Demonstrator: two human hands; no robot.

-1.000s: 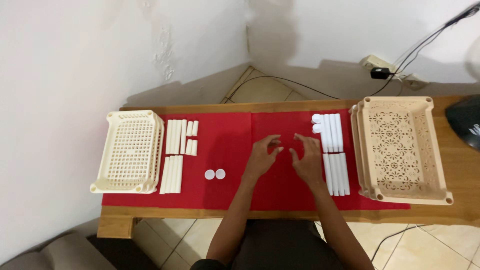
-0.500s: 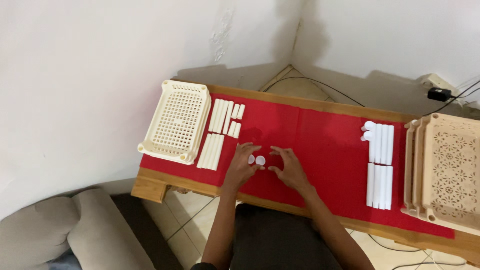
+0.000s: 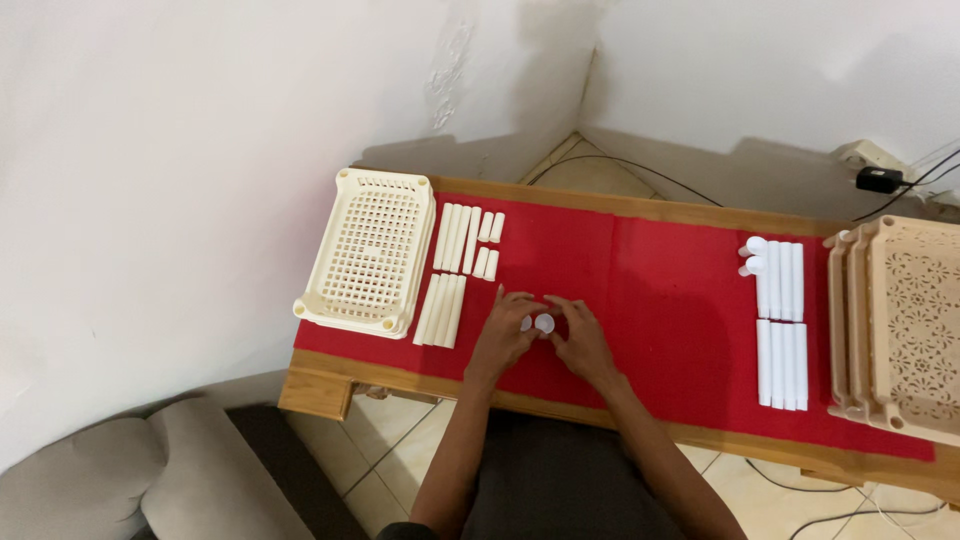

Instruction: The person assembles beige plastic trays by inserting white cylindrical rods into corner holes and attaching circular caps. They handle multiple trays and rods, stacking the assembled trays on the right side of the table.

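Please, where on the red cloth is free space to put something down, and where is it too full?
The widest bare patch of the red cloth lies between the hands and the white tubes at right. Another runs along the far edge, beyond the round caps. It is crowded beside the cream basket, where cream tubes lie close.

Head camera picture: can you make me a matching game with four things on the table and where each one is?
Things:
1. cream grid basket
2. beige patterned basket
3. two small white round caps
4. red cloth

Places:
A. at the far right end of the table
B. between the left hand and right hand
C. spread flat under the white tubes
D. at the left end, beside rows of cream tubes

Pairs: 1-D, 2-A, 3-B, 4-C
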